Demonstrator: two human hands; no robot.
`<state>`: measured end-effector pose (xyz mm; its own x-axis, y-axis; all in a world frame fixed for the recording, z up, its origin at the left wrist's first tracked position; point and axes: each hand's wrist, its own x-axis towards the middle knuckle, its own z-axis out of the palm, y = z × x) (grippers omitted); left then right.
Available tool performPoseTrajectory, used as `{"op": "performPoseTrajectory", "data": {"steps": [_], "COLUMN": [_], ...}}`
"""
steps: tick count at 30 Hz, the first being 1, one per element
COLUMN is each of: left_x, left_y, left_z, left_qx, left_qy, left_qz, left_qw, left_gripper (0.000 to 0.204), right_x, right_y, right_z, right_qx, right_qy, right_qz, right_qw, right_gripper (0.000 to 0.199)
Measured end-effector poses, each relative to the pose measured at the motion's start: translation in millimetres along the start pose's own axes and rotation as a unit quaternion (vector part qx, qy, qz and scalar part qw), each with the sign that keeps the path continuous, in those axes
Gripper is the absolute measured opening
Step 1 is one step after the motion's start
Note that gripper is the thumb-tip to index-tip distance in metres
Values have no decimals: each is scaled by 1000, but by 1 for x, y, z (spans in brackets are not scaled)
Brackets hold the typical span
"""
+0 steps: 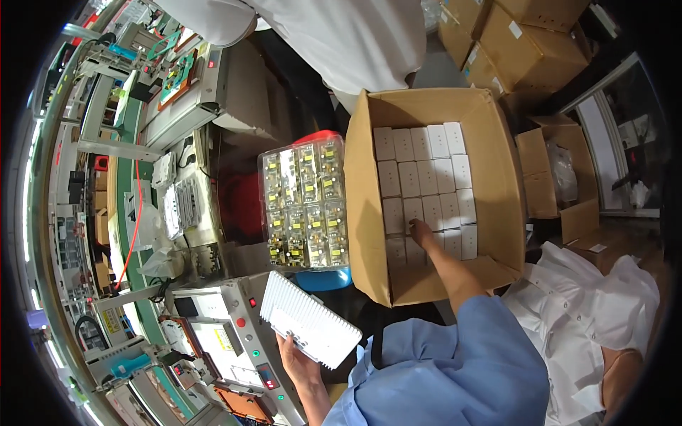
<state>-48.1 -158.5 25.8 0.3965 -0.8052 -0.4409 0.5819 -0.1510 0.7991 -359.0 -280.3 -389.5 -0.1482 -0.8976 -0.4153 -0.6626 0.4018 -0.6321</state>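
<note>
My left hand (300,361) grips the lower edge of a white ribbed housing (309,319), fingers wrapped under it. The housing is tilted, with fins along its long sides. My right hand (422,233) reaches into a large open cardboard box (369,245) filled with rows of small white cases (428,176). Its fingers are pinched together at the top of one white case, near the box's near left part; the fingertips are small in view, and I cannot make out what lies between them.
Left of the box, a clear tray (304,202) holds several circuit boards. Test machines (234,355) with lit buttons line the left. A blue round thing (323,278) lies under the tray. People in white clothes (355,42) stand ahead and at right. Cardboard cartons (533,46) are stacked behind.
</note>
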Motion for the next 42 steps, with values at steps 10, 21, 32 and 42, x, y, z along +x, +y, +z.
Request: {"op": "performPoseTrajectory", "data": {"steps": [10, 21, 32, 42], "left_x": [6, -1, 14, 12], "left_y": [-21, -11, -22, -22], "left_z": [-2, -3, -5, -8], "left_qx": [-70, -33, -70, -70], "left_qy": [135, 230, 166, 147], "left_qz": [-83, -68, -98, -105], "left_qw": [985, 970, 979, 981], "left_gripper": [39, 34, 36, 48], "right_x": [139, 96, -56, -32], "right_y": [34, -89, 166, 147], "right_z": [86, 30, 44, -37], "right_qx": [266, -30, 23, -420], "right_qy": [72, -58, -70, -231], "right_qz": [88, 63, -326, -561], "right_qw": [957, 996, 943, 675], "right_gripper": [34, 24, 34, 39]}}
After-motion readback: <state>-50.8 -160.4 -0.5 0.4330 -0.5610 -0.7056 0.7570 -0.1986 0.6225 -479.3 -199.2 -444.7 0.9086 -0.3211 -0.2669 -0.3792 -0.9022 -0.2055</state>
